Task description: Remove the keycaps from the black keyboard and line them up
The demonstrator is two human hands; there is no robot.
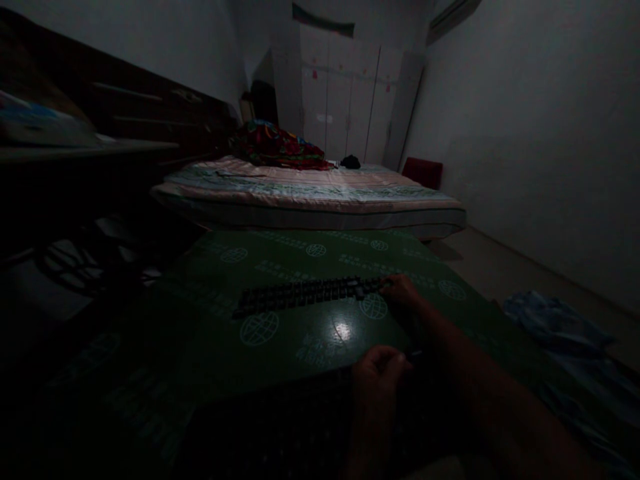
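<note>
Rows of loose black keycaps (300, 293) lie side by side on a green board (210, 353) printed with pale globes. At their right end, my right hand (399, 291) reaches out with its fingers pinched around what looks like one dark keycap. Closer to me is a dark keyboard (280, 413), mostly lost in shadow. My left hand (379, 367) is over the keyboard's far edge, thumb and fingers pressed together; whatever they hold is too dark to make out. Just right of those fingers shows a small pale spot on the keyboard.
Beyond the board stands a bed (320, 197) with a red patterned blanket (285, 147) on it. Pale wardrobes (340, 100) line the back wall. Bluish cloth (555, 320) lies at the right, a dark wooden shelf (135, 145) at the left. The room is dim.
</note>
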